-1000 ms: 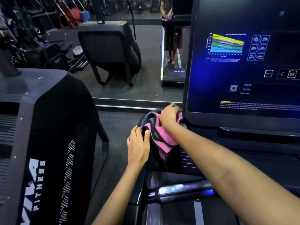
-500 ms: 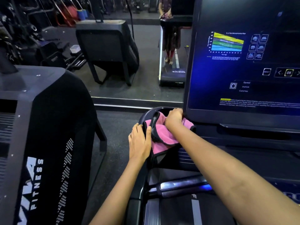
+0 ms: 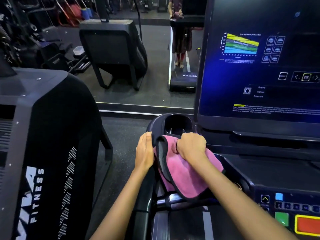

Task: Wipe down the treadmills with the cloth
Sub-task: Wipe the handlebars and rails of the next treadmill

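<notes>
Now my right hand (image 3: pixel 191 147) grips the pink cloth (image 3: pixel 188 172) on the treadmill console (image 3: pixel 242 172); my left hand (image 3: pixel 144 151) rests flat, fingers straight, on its edge.

Two bare forearms reach in from the bottom edge, no sleeves anywhere along them, uncovered right down to the wrists. The left hand (image 3: pixel 144 151) carries no ring, no watch, no strap at the wrist. The right hand (image 3: pixel 191 147) is just as plain: no glove, no bracelet, nothing on the fingers that shows. Nails look short and unpainted on the left; on the right they are out of sight. Both arms are slim and smooth, free of markings. No clothing shows at the bottom edge.
</notes>
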